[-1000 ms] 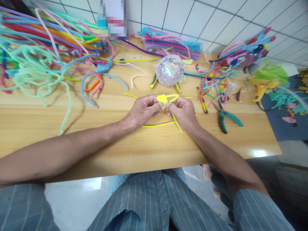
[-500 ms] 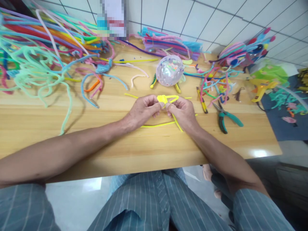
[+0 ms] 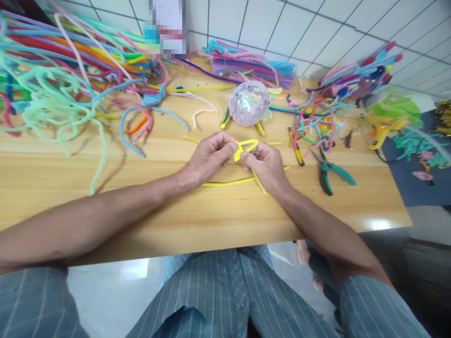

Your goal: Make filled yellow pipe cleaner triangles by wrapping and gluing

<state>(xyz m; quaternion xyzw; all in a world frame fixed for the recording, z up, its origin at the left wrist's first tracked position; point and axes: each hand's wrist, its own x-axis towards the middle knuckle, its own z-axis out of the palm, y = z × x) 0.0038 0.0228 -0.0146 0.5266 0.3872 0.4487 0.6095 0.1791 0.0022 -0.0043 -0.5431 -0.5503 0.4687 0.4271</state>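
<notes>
Tilted now, the yellow wound piece (image 3: 237, 152) has turned between the fingertips since the frame half a second ago, and the left hand (image 3: 211, 157) has shifted its thumb up along it. Left thumb and fingers are pinched closed on the piece's left side. The right hand (image 3: 266, 164) also has its thumb and fingers closed, gripping the piece where a yellow loop (image 3: 251, 144) stands out; a loose tail slants down beneath that hand. All this sits on the near side of the clear speckled ball (image 3: 249, 103). Nearer than the ball too, yellow stems (image 3: 229, 183) lie on the wooden table (image 3: 211, 225), partly hidden by the hands. Right of the ball come a yellow cutter (image 3: 296, 148), a multicoloured tangle (image 3: 319, 122), open pliers (image 3: 338, 173) and, farther off, a yellow glue gun (image 3: 384, 131). Left of it spreads a mint-green tangle (image 3: 52, 101); behind it, a pink-and-purple bundle (image 3: 246, 68).
</notes>
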